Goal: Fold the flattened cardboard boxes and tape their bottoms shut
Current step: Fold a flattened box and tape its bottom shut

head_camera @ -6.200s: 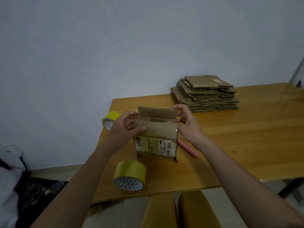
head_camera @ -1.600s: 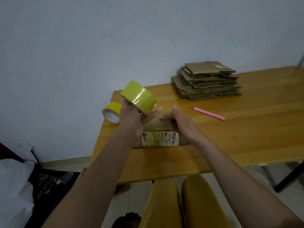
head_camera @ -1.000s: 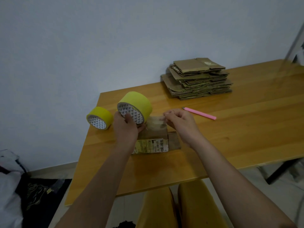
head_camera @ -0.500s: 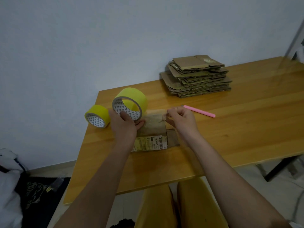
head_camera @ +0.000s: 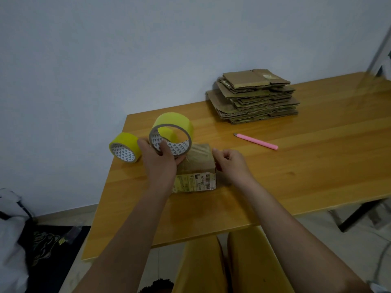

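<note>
A small folded cardboard box [head_camera: 197, 168] with a printed label on its near side stands on the wooden table [head_camera: 296, 172], its closed flaps facing up. My left hand [head_camera: 158, 159] grips a yellow tape roll [head_camera: 172, 132] at the box's left edge, one finger through its core. A clear strip of tape runs from the roll across the box top. My right hand [head_camera: 229, 163] pinches the strip's free end at the box's right edge. A stack of flattened cardboard boxes [head_camera: 254, 96] lies at the back of the table.
A second yellow tape roll [head_camera: 124, 146] lies on its side near the table's left edge. A pink utility knife [head_camera: 257, 141] lies right of the box. My legs in yellow trousers [head_camera: 222, 265] are under the front edge. A dark bag and white cloth sit on the floor at left.
My left hand picked the tape roll up and brought it to the box's left edge. My right hand took the tape end and drew it rightward across the box top.
</note>
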`<move>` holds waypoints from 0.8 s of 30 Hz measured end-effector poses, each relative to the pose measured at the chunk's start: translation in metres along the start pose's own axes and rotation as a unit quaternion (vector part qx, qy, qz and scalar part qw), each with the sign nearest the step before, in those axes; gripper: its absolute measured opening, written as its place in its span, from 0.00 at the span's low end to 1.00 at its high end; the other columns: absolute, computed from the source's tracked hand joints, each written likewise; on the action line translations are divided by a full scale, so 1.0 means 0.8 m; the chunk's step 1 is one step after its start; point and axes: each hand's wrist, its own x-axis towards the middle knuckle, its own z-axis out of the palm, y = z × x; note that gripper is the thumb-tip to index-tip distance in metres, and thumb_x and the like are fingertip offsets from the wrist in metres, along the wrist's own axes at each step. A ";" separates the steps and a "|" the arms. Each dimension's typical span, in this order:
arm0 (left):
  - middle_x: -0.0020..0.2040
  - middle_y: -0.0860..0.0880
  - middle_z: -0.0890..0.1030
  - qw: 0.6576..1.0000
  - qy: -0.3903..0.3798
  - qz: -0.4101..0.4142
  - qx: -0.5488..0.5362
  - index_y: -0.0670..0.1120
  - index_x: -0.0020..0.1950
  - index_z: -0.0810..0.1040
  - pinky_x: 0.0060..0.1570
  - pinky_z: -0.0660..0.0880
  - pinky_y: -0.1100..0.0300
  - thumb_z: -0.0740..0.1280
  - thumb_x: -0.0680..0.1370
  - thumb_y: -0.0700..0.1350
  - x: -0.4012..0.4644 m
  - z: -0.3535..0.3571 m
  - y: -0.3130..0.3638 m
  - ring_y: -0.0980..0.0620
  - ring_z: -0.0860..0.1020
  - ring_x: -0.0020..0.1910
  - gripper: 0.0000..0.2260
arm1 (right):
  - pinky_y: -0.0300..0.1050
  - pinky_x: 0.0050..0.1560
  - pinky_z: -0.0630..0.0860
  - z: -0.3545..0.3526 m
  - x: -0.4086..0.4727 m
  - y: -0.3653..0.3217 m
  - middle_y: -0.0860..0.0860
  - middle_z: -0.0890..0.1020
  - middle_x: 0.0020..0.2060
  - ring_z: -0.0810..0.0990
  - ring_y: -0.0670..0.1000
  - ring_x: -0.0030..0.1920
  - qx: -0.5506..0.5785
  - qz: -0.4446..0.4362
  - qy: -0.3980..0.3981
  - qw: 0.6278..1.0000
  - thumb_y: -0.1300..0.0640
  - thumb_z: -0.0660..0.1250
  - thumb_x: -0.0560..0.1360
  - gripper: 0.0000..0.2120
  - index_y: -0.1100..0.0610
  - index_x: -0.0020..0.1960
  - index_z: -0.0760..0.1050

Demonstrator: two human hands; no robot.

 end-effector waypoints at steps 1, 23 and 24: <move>0.54 0.51 0.72 1.000 0.000 0.005 -0.001 0.47 0.56 0.61 0.46 0.82 0.54 0.56 0.84 0.40 -0.001 0.000 0.001 0.47 0.78 0.56 0.04 | 0.47 0.36 0.68 0.002 0.000 0.001 0.55 0.75 0.33 0.72 0.52 0.34 -0.007 0.003 -0.003 1.000 0.46 0.60 0.81 0.19 0.59 0.39 0.73; 0.49 0.42 0.80 0.992 0.028 -0.097 0.078 0.39 0.54 0.77 0.45 0.82 0.50 0.68 0.79 0.43 0.013 -0.008 -0.002 0.45 0.81 0.49 0.08 | 0.42 0.60 0.77 0.014 -0.018 0.009 0.54 0.82 0.59 0.77 0.42 0.57 -0.062 -0.270 0.070 0.958 0.64 0.66 0.78 0.11 0.61 0.59 0.81; 0.47 0.40 0.81 0.989 0.029 -0.091 0.115 0.39 0.50 0.77 0.46 0.82 0.44 0.68 0.79 0.44 0.015 -0.012 0.000 0.42 0.82 0.47 0.08 | 0.42 0.60 0.77 0.013 -0.017 0.008 0.54 0.82 0.58 0.77 0.42 0.57 -0.070 -0.275 0.069 0.956 0.64 0.66 0.78 0.11 0.61 0.59 0.81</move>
